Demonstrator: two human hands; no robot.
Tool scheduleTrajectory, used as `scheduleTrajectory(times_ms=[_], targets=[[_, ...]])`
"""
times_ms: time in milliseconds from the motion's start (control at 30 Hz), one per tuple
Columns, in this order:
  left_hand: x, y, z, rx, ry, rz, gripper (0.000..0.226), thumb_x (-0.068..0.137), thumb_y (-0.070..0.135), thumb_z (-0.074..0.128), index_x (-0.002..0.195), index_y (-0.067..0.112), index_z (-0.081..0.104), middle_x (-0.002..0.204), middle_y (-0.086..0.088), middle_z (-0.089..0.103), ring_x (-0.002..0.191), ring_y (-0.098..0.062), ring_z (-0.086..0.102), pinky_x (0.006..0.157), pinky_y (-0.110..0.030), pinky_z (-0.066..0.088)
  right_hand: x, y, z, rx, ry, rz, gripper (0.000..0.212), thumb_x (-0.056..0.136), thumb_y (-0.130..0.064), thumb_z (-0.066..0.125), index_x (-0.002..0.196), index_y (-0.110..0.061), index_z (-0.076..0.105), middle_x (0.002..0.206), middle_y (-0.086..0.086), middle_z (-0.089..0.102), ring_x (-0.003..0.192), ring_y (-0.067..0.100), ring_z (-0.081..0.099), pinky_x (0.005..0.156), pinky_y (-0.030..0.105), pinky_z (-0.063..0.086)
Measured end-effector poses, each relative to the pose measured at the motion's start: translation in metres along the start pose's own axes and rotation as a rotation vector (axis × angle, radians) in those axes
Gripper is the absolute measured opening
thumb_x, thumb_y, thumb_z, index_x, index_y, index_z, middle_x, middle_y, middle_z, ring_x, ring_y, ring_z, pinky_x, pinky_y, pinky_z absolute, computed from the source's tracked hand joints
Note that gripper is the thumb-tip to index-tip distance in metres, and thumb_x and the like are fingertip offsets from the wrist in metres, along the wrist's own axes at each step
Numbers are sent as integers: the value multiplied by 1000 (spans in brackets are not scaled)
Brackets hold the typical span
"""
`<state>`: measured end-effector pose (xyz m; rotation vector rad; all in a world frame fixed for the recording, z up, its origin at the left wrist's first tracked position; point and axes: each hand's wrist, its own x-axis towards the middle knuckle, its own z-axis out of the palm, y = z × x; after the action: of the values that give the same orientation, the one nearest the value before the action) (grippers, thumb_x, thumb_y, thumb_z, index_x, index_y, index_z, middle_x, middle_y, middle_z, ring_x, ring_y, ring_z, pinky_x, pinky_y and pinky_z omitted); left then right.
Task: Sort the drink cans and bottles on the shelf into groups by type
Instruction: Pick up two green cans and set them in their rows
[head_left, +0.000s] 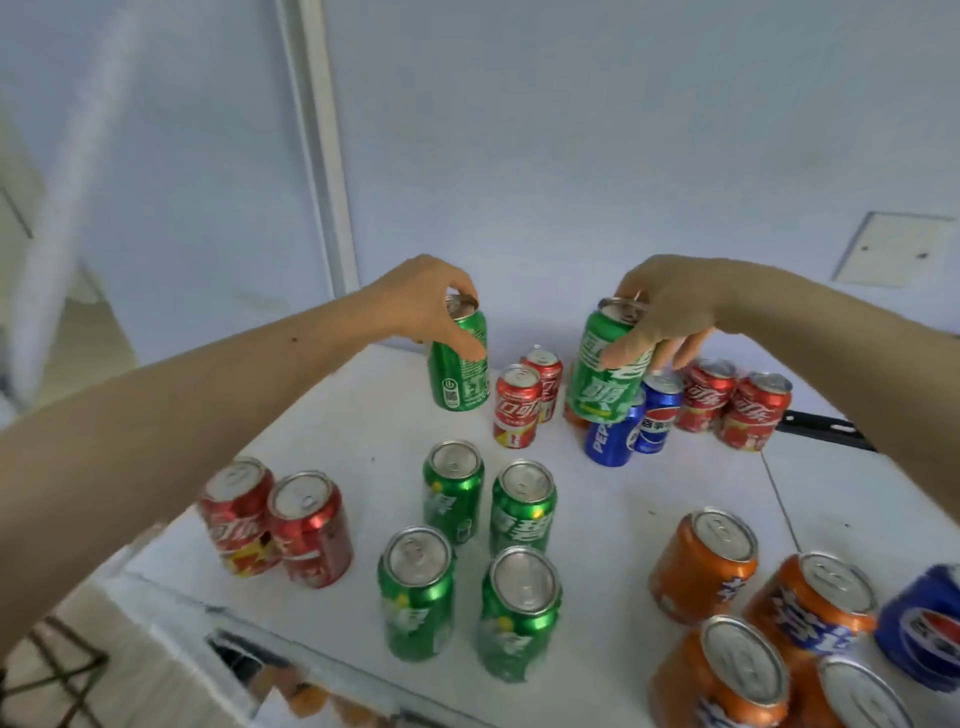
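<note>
Two green Sprite cans are held aloft over the white shelf (363, 415), each gripped near its rim by curled fingertips: the left hand (423, 301) holds the left can (460, 366) nearly upright, the right hand (670, 312) holds the right can (608, 366) tilted, top leaning right. Below stand four grouped Sprite cans (522, 506); red Coca-Cola cans (517, 408) and blue Pepsi cans (613, 436) stand behind, orange cans (701, 566) at near right.

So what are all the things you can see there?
green cans: six; four standing in a square at front middle, two held up in the hands
red cans: six; two front left, two back middle, two back right
blue cans: three; two at back, one at right edge
orange cans: four at front right
shelf: one, white
left hand: grips a green can
right hand: grips a green can
</note>
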<state>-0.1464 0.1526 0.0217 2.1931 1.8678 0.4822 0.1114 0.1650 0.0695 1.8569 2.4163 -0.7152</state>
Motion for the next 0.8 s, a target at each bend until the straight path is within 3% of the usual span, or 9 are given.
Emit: scheduleTrajectory(times_ms=[100,233,300,433,700,800], targets=[[-16,-48,-14,22,15,-51,62,59,41,89,112,18,66,106,-1,61,84,-16,59,62,-26,50,12,-53,29,67,29,-61,57,71,-24,85,116,-5,58,96,15,70,77,28,72,62,36,61],[-32,-107,-21,87,27,-134,64,61,46,86,114,20,62,107,4,55,94,-17,55,73,-33,51,36,-110,77,53,106,-136,65,68,-31,86,121,-9,55,114,11,63,81,24,67,62,36,60],[-37,-133,-20,91,10,-182,67,60,49,86,116,21,60,113,3,59,97,-19,56,80,-36,54,49,-131,99,59,115,-159,64,67,-33,86,119,-10,56,112,9,63,76,21,66,55,31,57],[-44,-166,-11,84,-36,-208,73,60,50,86,121,20,59,120,0,61,94,-18,57,79,-35,54,69,-159,130,85,60,-145,62,67,-31,87,116,-10,56,106,12,66,79,26,71,64,36,61],[-21,-147,6,31,-74,-75,68,60,50,85,118,25,61,116,2,62,94,-19,58,71,-32,54,61,-140,116,31,106,-42,61,66,-34,87,114,-11,58,107,7,65,78,22,67,58,33,57],[-5,-118,19,-7,-112,-12,67,59,52,84,115,23,62,113,0,64,93,-21,62,74,-37,58,54,-108,106,15,143,56,60,63,-35,88,108,-8,59,98,12,69,76,27,72,64,41,61]])
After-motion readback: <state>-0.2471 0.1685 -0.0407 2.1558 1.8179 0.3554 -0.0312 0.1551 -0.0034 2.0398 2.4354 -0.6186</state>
